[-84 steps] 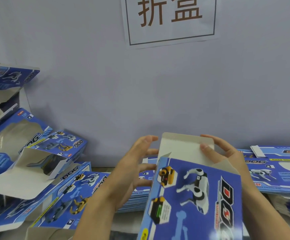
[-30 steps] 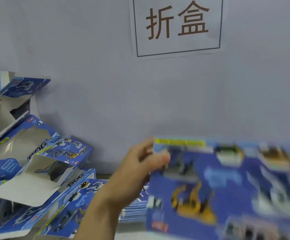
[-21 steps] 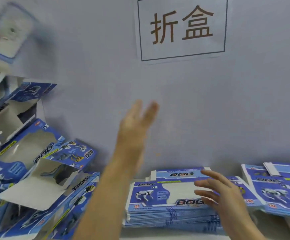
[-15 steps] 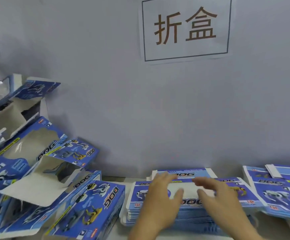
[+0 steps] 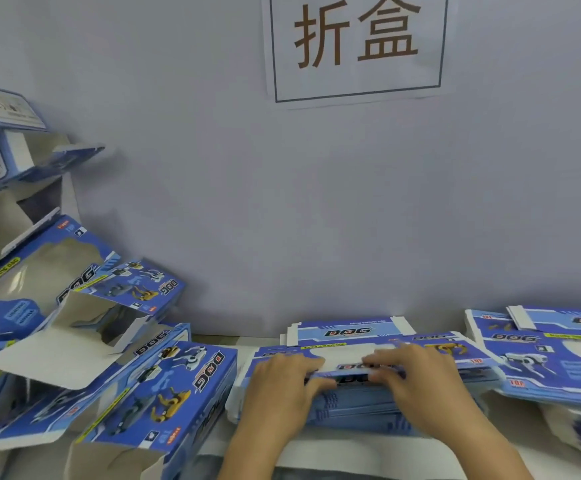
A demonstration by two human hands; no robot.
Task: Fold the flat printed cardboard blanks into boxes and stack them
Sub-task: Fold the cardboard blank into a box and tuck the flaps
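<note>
A stack of flat blue printed blanks lies on the table in front of me, against the wall. The top blank has its near edge lifted a little off the stack. My left hand and my right hand lie side by side on that edge, fingers on top and thumbs tucked under it, pinching it. To the left lies a folded blue box with dog pictures, at the foot of a loose pile of folded boxes.
A second stack of flat blanks sits at the right, close to my right hand. A grey wall with a paper sign rises right behind the stacks. The white table edge runs below my wrists.
The folded box left my hands and landed on the left pile. Both hands dropped onto the stack of blanks and now lift the near edge of the top one.
</note>
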